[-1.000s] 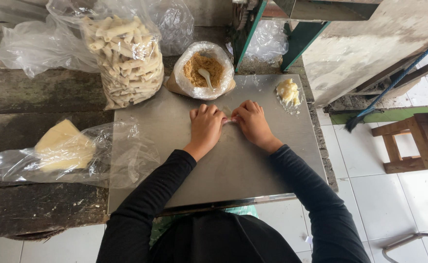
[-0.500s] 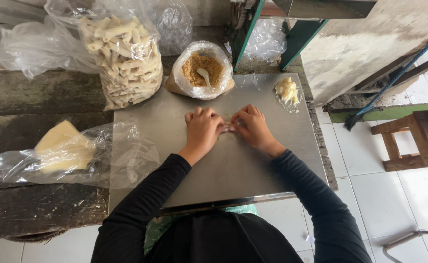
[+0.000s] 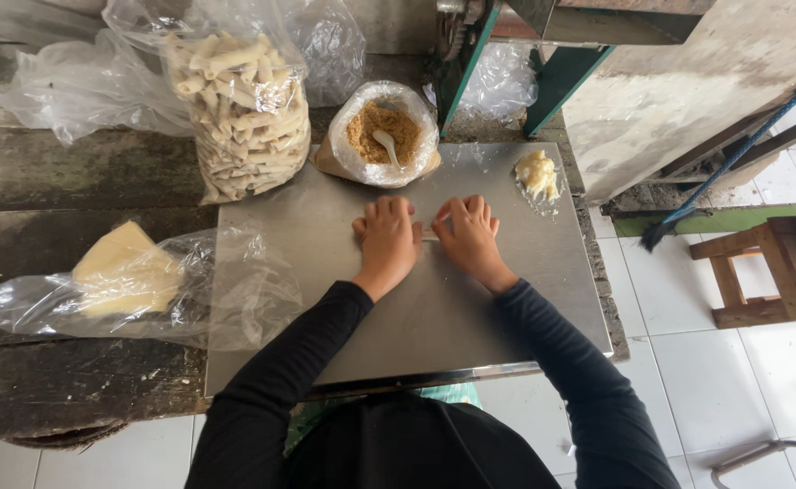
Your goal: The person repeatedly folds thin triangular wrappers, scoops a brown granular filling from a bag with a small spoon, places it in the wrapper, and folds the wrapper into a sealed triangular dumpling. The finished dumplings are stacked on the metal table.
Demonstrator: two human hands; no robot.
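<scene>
Flat grey steel sheet [image 3: 470, 317] lay over the dark wooden bench [image 3: 72, 172]. Left hand [image 3: 387, 240] and right hand [image 3: 468, 237] rested palm-down side by side near the sheet's middle, fingers together, pressing a thin pale roll of dough [image 3: 430, 234] showing between them. Clear bag of yellow wrapper sheets [image 3: 126, 281] lay at the sheet's left edge. Beyond, at the far edge: bag of brown crumb filling with white spoon [image 3: 381, 134]; tall bag of finished pale rolls [image 3: 246, 109] at the far left corner; small pale dough lump [image 3: 537, 174] toward the far right corner.

steel sheet [image 3: 470, 317] on wooden bench [image 3: 72, 181]; bagged rolls [image 3: 244, 109], crumb bag [image 3: 384, 136], paste dab [image 3: 538, 174].
</scene>
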